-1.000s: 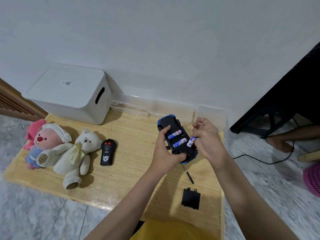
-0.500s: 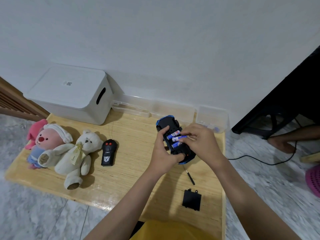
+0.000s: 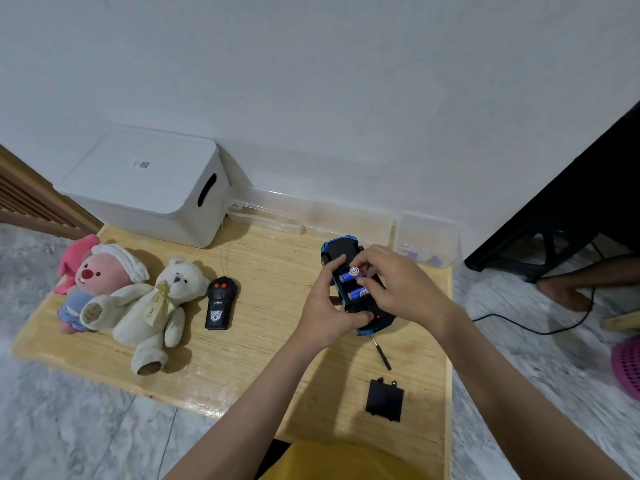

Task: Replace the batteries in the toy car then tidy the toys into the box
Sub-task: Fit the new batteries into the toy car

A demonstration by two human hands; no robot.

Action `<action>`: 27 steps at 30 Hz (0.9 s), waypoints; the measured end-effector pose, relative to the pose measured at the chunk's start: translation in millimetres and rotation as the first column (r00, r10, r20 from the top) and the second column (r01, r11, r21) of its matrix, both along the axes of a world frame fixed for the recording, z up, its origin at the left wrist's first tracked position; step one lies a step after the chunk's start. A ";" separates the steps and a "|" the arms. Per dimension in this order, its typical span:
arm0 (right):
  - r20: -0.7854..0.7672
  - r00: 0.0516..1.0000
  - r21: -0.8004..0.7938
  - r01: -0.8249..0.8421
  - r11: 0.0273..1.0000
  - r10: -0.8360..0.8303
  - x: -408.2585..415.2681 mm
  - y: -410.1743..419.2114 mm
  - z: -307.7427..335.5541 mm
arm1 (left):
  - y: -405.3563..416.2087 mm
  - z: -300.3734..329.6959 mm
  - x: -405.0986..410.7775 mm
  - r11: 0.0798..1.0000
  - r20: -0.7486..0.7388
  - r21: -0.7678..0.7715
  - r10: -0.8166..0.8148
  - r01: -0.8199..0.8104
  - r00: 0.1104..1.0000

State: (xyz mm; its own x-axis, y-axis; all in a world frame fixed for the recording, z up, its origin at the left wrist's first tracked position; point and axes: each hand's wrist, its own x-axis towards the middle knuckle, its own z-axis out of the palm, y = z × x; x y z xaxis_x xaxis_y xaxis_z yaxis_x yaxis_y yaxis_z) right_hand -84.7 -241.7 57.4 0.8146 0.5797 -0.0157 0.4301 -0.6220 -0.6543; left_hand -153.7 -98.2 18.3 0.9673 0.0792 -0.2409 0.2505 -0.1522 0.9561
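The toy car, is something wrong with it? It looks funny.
Not broken. The toy car is upside down with its battery bay open. Its black cover lies apart near the table's front edge, by the screwdriver. One battery sticks up, pinched by the right hand.

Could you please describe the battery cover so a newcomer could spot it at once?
Start at the wooden table. On its near right part, below the screwdriver, lies the battery cover. It is the only flat black square, with two small tabs on top.
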 end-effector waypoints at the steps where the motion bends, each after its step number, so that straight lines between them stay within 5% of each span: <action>1: -0.015 1.000 0.013 0.021 1.000 -0.020 -1.4 1.0 -0.5 | 0.6 -0.7 -0.1 1.000 -0.002 0.007 -0.001 0.001 1.000; 17: 0.032 0.999 0.110 0.010 0.994 -0.014 -2.7 3.4 -18.4 | 6.5 2.4 -3.0 0.999 -0.002 0.051 0.003 -0.002 1.000; 27: -0.324 0.922 0.246 0.299 0.922 -0.212 -6.9 14.3 -3.3 | 8.8 10.2 -21.4 0.997 0.113 0.078 0.009 -0.018 0.994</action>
